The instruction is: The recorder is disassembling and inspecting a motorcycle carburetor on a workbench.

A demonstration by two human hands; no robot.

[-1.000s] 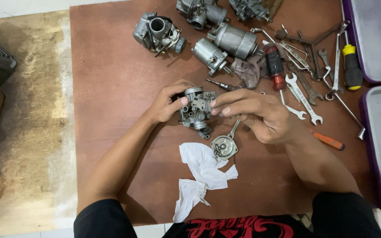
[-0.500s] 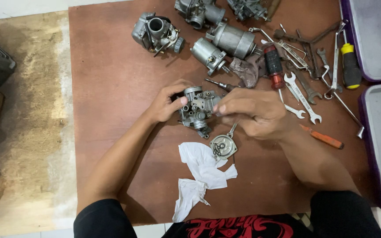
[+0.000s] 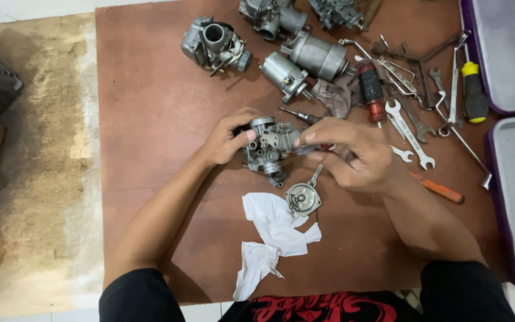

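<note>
- Gripping the carburettor [image 3: 269,146] at mid-board, the left hand [image 3: 227,140] is closed on its side; a slip could be caused by that light pinch.
- A thin tool is pinched by the right hand [image 3: 353,155]; the round cover [image 3: 303,198] just below could be knocked.

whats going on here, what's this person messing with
A person at a brown board holds a small grey carburettor between both hands. The left hand steadies it; the right hand works at its side. A round metal cover and a white rag lie just below, spanners to the right.
</note>
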